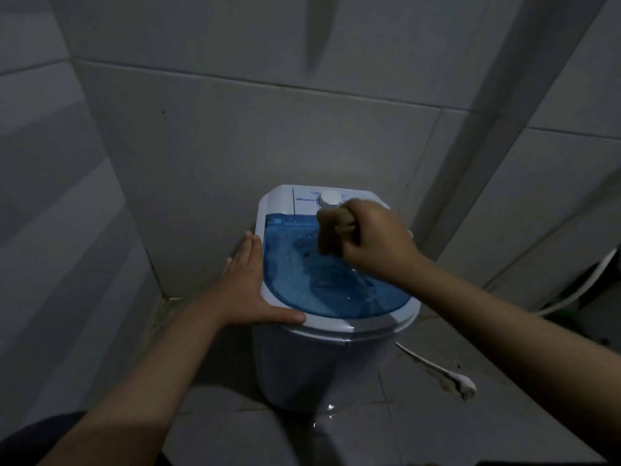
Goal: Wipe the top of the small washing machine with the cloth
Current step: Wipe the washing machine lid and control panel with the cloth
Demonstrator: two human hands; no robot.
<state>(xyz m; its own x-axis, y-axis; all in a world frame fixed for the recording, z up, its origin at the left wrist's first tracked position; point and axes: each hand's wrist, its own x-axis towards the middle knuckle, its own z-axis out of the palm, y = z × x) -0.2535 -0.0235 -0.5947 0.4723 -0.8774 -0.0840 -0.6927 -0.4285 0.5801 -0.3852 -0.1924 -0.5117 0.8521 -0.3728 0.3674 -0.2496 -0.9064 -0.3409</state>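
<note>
The small washing machine (331,307) stands in a tiled corner. The right hand (379,243) is fisted around the cloth (331,232) on its blue lid (336,290), just below the dial (331,199). The left hand (248,287) lies spread flat against the machine's left rim.

The small white plastic washing machine (322,358) stands on the tiled floor (437,432) against the tiled back wall (268,129). On its top, the round white dial (330,199) sits behind the translucent blue lid (302,290). A white cord (437,368) lies on the floor to the machine's right.
</note>
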